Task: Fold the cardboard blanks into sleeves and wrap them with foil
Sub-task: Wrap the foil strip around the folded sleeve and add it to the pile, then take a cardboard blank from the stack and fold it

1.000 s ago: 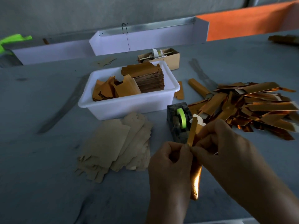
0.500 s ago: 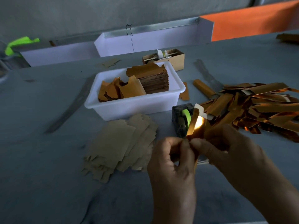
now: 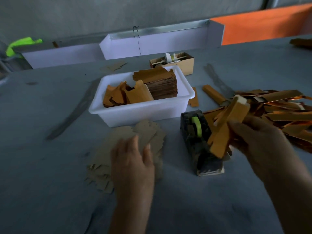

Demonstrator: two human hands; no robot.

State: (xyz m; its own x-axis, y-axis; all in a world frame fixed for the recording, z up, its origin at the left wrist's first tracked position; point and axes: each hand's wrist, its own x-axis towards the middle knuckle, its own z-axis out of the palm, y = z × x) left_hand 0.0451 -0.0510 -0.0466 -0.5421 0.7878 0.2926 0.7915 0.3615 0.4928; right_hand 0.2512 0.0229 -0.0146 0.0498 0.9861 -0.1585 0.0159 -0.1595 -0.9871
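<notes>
Along the right edge of the bench (image 3: 50, 166) a heap of finished sleeves (image 3: 278, 115) already lies wrapped in foil, and the right hand (image 3: 258, 141) grips one more wrapped sleeve (image 3: 226, 129) just above the tape dispenser (image 3: 199, 142), tilted toward that heap, so this piece looks done and ready to join it. Nearer the middle, the left hand (image 3: 133, 159), fingers straight and holding nothing, hovers over the loose blanks (image 3: 121, 146) lying flat in front of the tub (image 3: 140, 112). That tub holds a thick stack of further pieces, so plenty seems left.
</notes>
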